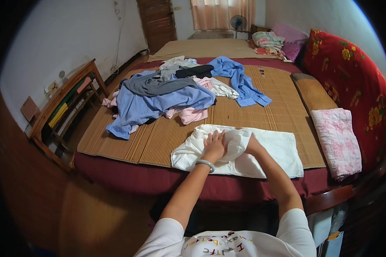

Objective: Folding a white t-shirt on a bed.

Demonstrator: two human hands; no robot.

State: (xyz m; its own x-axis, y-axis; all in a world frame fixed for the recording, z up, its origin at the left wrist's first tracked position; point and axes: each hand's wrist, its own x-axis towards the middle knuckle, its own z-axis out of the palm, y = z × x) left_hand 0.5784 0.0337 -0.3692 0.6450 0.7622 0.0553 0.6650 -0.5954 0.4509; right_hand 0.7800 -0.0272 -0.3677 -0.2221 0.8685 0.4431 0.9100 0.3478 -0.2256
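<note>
A white garment (273, 147) lies partly folded on the bamboo mat (244, 119) at the near edge of the bed. My left hand (215, 146), with a pale bangle at the wrist, rests on the garment with its fingers spread. My right hand (252, 144) is at a raised fold of the same cloth, its fingers mostly hidden behind the fabric, so its grip cannot be made out. Beyond my hands, to the left, lies a loose heap of clothes: a blue shirt (167, 99), a grey garment (154, 85), pink and black pieces. Another blue shirt (241, 82) stretches to the right of the heap.
On the right are a folded pink-and-white quilted cloth (337, 141), a brown pillow (313, 93) and a red floral headboard cover (350, 67). A wooden rack (95, 75) stands left of the bed. Farther back are folded bedding (268, 40) and a fan (238, 23).
</note>
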